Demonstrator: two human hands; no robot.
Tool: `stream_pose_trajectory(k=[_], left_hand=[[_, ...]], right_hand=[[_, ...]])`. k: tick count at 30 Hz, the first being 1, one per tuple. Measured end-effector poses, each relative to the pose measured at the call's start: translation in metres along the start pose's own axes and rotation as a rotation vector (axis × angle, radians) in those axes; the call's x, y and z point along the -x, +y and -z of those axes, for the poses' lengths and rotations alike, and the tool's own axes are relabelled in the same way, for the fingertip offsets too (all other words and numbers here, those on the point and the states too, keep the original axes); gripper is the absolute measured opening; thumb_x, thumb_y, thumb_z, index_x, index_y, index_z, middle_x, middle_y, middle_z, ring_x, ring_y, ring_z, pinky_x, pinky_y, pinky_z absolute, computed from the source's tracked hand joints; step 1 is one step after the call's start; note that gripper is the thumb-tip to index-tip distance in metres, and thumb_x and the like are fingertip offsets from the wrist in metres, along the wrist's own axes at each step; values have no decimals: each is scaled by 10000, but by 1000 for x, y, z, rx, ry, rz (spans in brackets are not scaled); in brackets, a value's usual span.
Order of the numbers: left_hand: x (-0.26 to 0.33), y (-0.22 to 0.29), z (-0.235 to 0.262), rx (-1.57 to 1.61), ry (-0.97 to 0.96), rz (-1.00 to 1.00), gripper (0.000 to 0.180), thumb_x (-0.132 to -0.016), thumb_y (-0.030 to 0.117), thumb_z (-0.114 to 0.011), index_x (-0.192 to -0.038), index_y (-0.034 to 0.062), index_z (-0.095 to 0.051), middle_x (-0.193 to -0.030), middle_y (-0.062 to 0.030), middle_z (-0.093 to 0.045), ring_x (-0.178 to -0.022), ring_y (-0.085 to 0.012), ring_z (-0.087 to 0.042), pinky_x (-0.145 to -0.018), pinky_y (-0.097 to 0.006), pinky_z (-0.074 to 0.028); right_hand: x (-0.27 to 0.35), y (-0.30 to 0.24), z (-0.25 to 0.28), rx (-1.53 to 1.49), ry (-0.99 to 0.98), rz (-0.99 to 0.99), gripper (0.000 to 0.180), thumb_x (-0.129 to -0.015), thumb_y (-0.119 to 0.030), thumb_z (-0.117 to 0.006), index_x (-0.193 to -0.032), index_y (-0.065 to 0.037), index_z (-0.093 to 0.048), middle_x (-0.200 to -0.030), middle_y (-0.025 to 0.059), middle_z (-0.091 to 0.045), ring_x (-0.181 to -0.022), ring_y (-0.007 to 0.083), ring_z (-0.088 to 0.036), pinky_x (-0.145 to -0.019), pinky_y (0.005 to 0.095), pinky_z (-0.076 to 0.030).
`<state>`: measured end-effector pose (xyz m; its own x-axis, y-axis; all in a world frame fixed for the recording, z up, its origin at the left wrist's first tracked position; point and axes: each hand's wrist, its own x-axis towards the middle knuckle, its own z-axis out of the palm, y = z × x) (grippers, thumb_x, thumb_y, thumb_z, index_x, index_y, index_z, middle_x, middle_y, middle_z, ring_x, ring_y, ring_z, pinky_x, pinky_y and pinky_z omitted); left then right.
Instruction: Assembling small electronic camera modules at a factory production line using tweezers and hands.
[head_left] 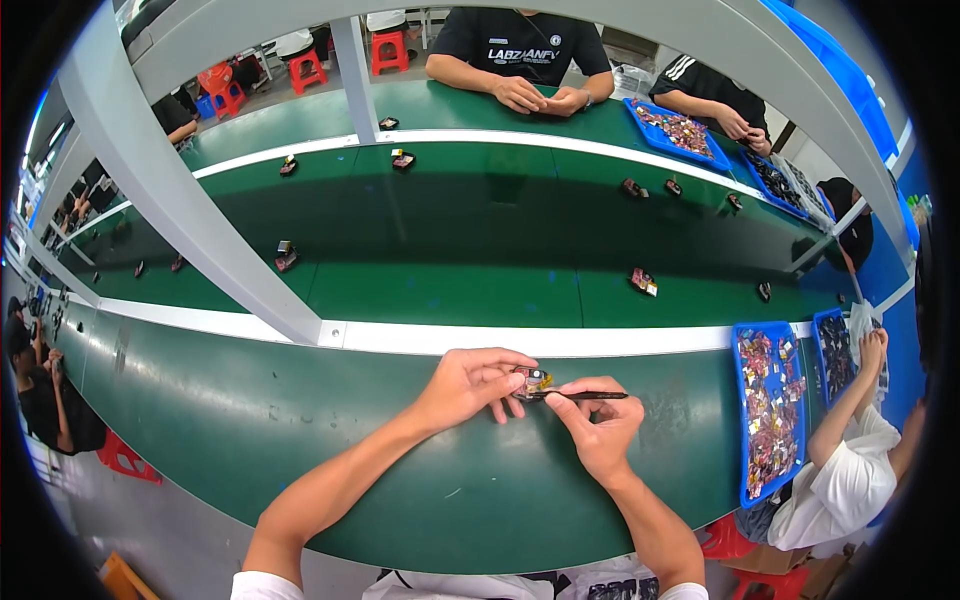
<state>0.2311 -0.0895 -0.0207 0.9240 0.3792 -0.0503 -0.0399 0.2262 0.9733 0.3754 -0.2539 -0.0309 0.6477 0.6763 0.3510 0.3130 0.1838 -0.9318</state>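
While my left hand [466,388] pinches the dark device [534,375] | my right hand [600,430] grips a slim black tool [602,395] | I should guide its tip gently

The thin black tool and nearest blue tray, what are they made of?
The thin black tool may be smooth coated metal or plastic; its dark colour hides which. The nearest blue tray looks like smooth plastic: even colour, raised moulded-looking rim.
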Motion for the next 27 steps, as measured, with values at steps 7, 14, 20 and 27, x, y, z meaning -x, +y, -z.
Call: stream_pose_trajectory(k=[7,14,20,27], left_hand=[[0,0,1,55,-21,-18,321,-1019,50,-597,-1302,-100,-603,-1006,-190,-729,-804,-216,-744,-601,-286,-604],[1,-1,2,73,-25,-7,318,-1013,35,-599,-1302,-98,-608,-997,-194,-734,-791,-222,-744,-601,-289,-605],[1,1,0,91,36,-20,277,-987,48,-642,-1226,-91,-662,-900,-169,-747,-723,-193,-738,-555,-269,-576],[0,0,2,81,50,-23,278,-987,46,-640,-1229,-89,-662,-893,-159,-750,-726,-185,-739,-559,-265,-576]], right_hand=[[2,-5,-3,58,9,118,128,-785,7,-855,-862,-15,-754,-706,-9,-713,-456,-3,-397,-436,199,-264],[3,-6,-4,82,1,164,128,-780,16,-849,-859,-15,-754,-789,26,-763,-452,-1,-405,-432,195,-281],[1,-7,-4,80,-20,125,126,-781,16,-847,-854,-9,-748,-779,21,-753,-455,-2,-406,-434,197,-269],[-3,-7,-2,2,9,27,141,-783,14,-849,-875,3,-742,-818,36,-750,-469,1,-424,-438,202,-277]])
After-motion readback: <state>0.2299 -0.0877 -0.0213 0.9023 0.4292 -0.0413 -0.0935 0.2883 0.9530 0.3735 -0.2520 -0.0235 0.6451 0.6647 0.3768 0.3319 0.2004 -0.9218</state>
